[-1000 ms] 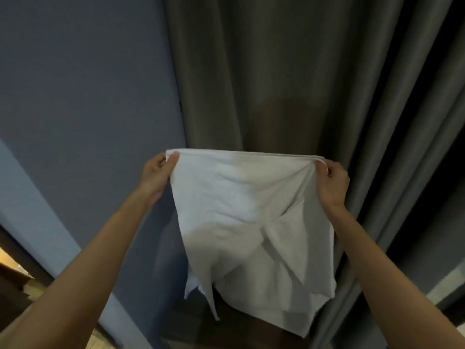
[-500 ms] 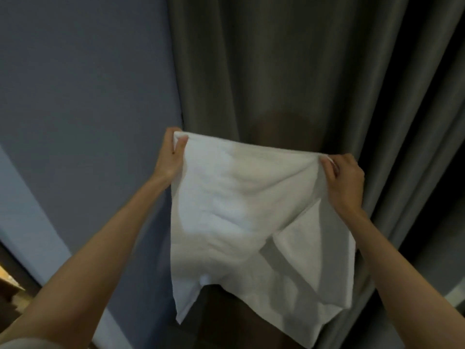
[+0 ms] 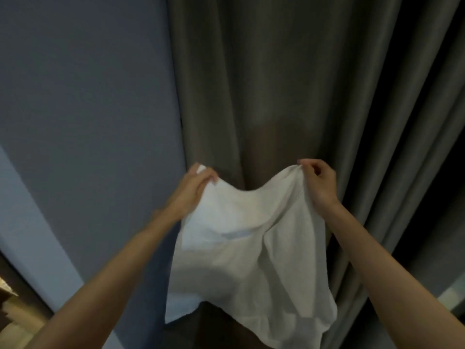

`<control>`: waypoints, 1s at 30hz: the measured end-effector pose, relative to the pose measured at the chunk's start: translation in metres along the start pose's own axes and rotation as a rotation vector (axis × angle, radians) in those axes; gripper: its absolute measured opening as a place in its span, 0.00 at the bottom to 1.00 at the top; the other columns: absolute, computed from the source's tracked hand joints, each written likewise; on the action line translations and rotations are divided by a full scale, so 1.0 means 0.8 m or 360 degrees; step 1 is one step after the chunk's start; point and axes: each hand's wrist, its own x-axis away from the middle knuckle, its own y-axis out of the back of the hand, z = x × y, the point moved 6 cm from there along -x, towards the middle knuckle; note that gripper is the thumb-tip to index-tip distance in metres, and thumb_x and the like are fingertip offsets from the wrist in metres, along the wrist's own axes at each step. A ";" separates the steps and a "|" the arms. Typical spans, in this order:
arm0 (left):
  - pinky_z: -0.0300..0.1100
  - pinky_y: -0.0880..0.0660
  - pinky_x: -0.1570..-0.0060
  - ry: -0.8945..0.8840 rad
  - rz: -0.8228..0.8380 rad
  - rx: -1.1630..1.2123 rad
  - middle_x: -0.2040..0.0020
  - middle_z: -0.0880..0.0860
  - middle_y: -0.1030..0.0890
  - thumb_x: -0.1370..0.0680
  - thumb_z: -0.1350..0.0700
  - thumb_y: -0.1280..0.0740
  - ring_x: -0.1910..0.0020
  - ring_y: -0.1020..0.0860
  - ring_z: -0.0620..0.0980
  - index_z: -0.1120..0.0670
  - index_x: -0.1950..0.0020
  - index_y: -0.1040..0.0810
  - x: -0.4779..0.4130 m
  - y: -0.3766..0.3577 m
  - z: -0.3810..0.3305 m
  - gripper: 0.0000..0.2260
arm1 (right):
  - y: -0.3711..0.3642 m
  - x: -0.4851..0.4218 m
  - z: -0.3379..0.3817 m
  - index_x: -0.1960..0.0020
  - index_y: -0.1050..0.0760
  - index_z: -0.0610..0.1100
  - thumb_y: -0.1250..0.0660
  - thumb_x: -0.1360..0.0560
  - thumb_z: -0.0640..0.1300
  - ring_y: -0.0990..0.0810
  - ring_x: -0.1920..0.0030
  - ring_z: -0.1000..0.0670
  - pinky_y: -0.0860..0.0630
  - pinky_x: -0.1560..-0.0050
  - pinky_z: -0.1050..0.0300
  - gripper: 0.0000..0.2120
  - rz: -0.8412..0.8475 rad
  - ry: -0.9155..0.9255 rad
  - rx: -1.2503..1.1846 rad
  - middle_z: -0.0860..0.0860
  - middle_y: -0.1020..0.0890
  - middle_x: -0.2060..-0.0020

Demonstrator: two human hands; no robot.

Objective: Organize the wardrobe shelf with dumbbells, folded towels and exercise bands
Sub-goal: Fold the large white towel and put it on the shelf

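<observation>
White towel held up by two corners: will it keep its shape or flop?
Likely floppy: the white towel sags between the left hand and right hand and hangs in loose folds. Probably light, since a pinch at each corner carries it. It may crumple unless laid flat.
</observation>
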 end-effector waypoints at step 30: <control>0.42 0.35 0.35 0.0678 0.0668 0.0644 0.34 0.58 0.28 0.21 0.59 0.34 0.35 0.30 0.57 0.38 0.50 0.20 0.136 -0.143 -0.020 0.14 | -0.071 0.127 -0.072 0.64 0.28 0.45 0.43 0.21 0.32 0.27 0.57 0.51 0.29 0.54 0.59 0.16 0.0728 -0.0497 -0.0153 0.48 0.25 0.59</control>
